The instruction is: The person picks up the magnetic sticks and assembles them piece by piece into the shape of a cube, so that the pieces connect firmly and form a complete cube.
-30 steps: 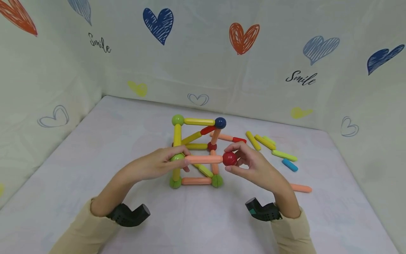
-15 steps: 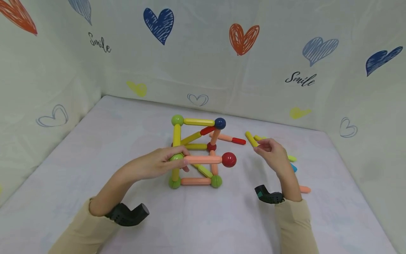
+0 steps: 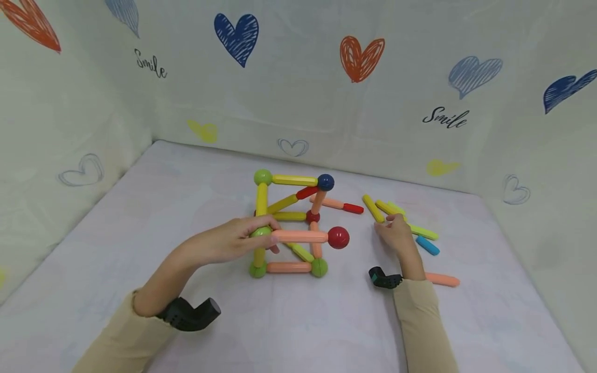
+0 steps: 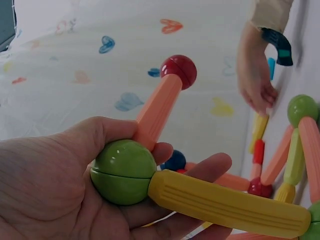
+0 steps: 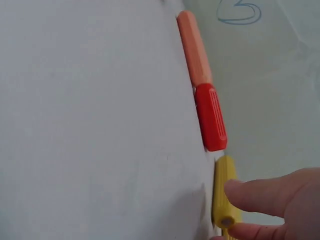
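Note:
My left hand [image 3: 228, 243] grips a green ball [image 4: 122, 172] at the front of a frame of magnetic rods and balls. From this ball a salmon rod [image 4: 158, 111] sticks out sideways, with a red ball [image 3: 338, 238] on its free end. A yellow rod [image 4: 227, 204] joins the gripped ball to the rest of the frame. My right hand [image 3: 400, 238] is low over the loose rods at the right. Its thumb overlaps a loose yellow rod [image 5: 223, 192] in the right wrist view, and this rod lies on the table.
A salmon rod [image 3: 330, 202] and a red rod [image 3: 353, 208] lie end to end behind the frame. Further right are a lime rod [image 3: 423, 231], a blue rod [image 3: 427, 245] and another salmon rod [image 3: 443, 280]. A heart-printed cloth [image 3: 298, 93] rises behind the table.
My right hand has let go of the red ball and moved right to the loose rods. The red ball stays on the rod's end. My left hand keeps its hold.

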A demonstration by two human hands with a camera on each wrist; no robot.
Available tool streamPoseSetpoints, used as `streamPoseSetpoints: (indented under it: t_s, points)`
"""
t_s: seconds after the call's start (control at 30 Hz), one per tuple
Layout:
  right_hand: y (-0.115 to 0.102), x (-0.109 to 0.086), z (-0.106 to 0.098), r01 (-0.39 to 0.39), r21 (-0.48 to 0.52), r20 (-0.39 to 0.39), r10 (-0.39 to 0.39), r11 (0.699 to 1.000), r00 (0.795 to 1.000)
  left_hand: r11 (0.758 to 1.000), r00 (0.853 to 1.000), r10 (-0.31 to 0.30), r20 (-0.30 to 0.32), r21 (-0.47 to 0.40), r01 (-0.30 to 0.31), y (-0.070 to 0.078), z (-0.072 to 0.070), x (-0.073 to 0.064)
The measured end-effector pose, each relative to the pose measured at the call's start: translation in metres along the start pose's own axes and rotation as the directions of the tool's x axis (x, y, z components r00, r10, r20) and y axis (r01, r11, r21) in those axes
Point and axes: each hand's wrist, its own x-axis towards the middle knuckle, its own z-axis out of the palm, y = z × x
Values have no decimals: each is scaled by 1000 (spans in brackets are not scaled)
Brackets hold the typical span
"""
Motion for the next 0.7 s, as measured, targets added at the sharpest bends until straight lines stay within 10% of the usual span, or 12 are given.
streamPoseSetpoints:
  t_s: [0.33, 0.7]
  points:
    - [-1, 14, -1, -6, -119, -26, 3, 993, 1000, 1000, 1000, 15, 8, -13, -15, -2, 2, 1]
    - [7, 11, -7, 45, -40, -5, -45, 998, 999, 1000, 1000, 14, 6, 8, -14, -1, 0, 1]
